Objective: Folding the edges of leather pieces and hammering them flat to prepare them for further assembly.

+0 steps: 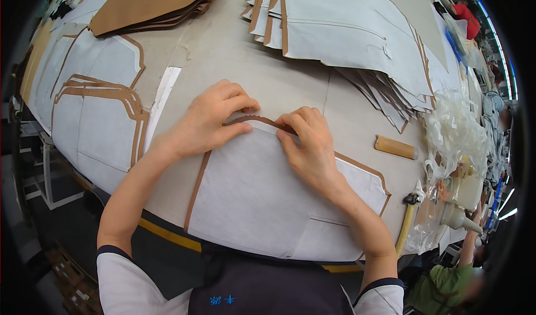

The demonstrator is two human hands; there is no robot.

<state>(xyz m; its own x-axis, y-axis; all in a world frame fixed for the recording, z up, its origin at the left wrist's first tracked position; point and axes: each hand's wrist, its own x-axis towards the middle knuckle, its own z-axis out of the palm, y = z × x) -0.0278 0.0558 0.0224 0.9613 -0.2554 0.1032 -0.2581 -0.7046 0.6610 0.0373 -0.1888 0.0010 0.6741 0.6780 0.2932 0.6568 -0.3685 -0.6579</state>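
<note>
A white-backed panel (pixel 251 197) was pinched along its curved brown edge (pixel 253 118).
The left hand (pixel 209 118) and right hand (pixel 312 146) gripped it between thumb and fingers, seemingly to control the curve; the panel lay bodyward of them on the bench (pixel 354 128), a hammer (pixel 406 223) handily to their right.

One camera sits up on the person's head; it looks down and a little ahead over the worktable (pixel 212 52); it is near, so the left hand (pixel 212 117) and the right hand (pixel 311 146) show big in the middle; the dark shirt front (pixel 268 284) is at the low edge; the lens sees very wide, bends the worktable's edge, and leaves the corners black.
</note>
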